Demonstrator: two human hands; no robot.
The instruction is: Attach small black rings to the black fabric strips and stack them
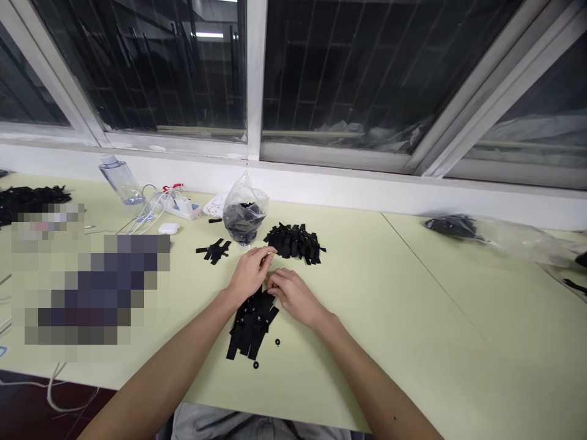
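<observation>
My left hand [250,271] is closed, its fingertips bent together just in front of a pile of black strips [296,243]. What its fingers hold, if anything, is too small to name. Close beside it, my right hand [293,294] has its fingers curled in a pinch at the upper end of a nearer stack of black fabric strips [253,321]. Its fingertips hide whatever is between them. Small pale marks show on the nearer strips. Two small black rings lie by this stack, one ring [277,342] to its right and another ring [255,365] below it.
A clear plastic bag [246,211] with black pieces stands behind my hands, near a small group of strips [214,251]. To the left are a water bottle [121,178], a power strip [183,206] with cables and a white case [169,228]. Another plastic bag [499,237] lies right.
</observation>
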